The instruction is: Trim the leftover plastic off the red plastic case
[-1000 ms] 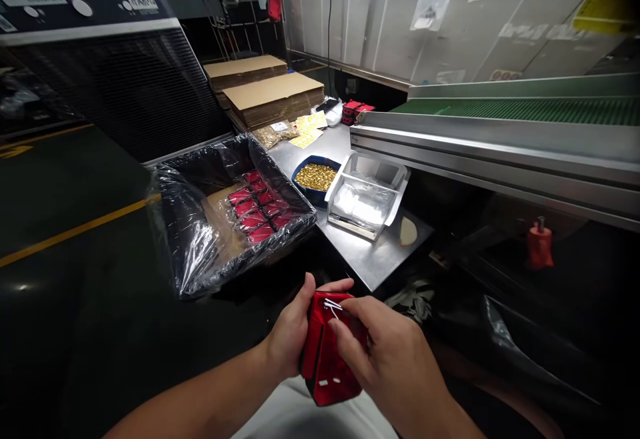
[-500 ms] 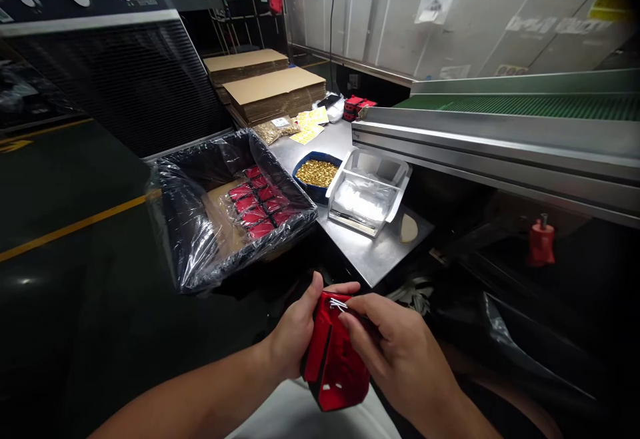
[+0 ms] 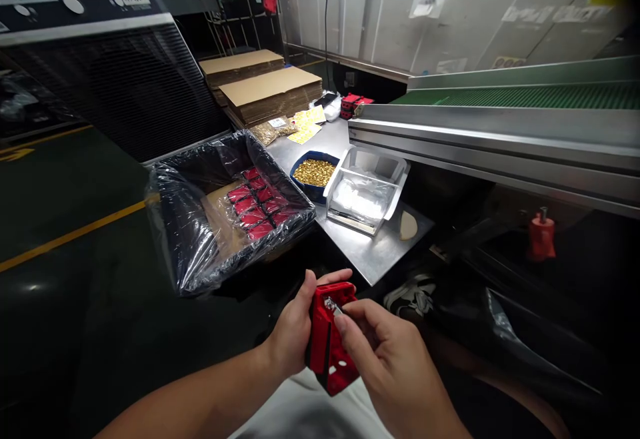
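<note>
Red part [image 3: 327, 349] between both hands

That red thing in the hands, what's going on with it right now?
A person holds a red plastic part in the left hand while the right hand pinches a small metal piece at its top edge. Ahead, a plastic-lined box holds rows of similar red parts, beside a blue bowl of brass pieces on the steel table.
</note>
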The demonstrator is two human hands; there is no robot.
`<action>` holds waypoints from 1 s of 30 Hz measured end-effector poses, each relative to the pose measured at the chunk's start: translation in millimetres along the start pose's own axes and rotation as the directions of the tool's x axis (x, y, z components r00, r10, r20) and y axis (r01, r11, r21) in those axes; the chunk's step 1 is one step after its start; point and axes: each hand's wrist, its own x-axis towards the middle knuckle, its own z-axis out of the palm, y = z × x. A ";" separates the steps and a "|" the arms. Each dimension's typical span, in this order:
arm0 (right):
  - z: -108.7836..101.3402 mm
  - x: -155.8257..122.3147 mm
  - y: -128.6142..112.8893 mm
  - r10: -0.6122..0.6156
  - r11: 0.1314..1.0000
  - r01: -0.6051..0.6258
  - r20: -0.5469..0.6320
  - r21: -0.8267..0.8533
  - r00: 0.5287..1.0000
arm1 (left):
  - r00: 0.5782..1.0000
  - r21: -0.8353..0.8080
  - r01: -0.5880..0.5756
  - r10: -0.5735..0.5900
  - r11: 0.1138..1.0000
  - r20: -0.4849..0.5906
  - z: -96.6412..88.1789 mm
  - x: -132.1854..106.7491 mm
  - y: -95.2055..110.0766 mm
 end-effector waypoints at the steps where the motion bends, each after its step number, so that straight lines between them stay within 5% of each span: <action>1: 1.9 0.2 0.6 0.018 0.999 -0.018 0.005 0.029 1.000 | 1.000 0.010 -0.019 0.019 1.000 0.012 -0.9 0.1 -1.1; 11: 8.6 0.1 10.5 0.078 0.986 -0.081 0.023 0.147 0.997 | 0.997 0.049 -0.054 0.051 0.997 0.050 -6.9 2.8 -5.8; 19: 3.4 0.5 10.0 0.019 0.969 -0.017 -0.008 0.248 1.000 | 1.000 0.016 -0.018 0.018 1.000 0.010 -3.0 2.7 -4.5; 23: -9.9 3.7 20.2 -0.270 0.954 0.243 -0.153 -0.174 0.951 | 0.999 -0.041 0.037 -0.036 0.998 0.033 1.4 -0.8 -0.7; 26: -18.3 6.7 26.2 -0.540 0.746 0.428 -0.088 -0.511 0.837 | 0.996 -0.066 0.080 -0.077 0.995 0.045 2.7 -1.2 1.3; 30: -21.9 8.8 23.4 -0.659 0.544 0.528 0.058 -0.653 0.750 | 0.993 -0.110 0.118 -0.115 0.987 0.032 1.9 0.6 1.7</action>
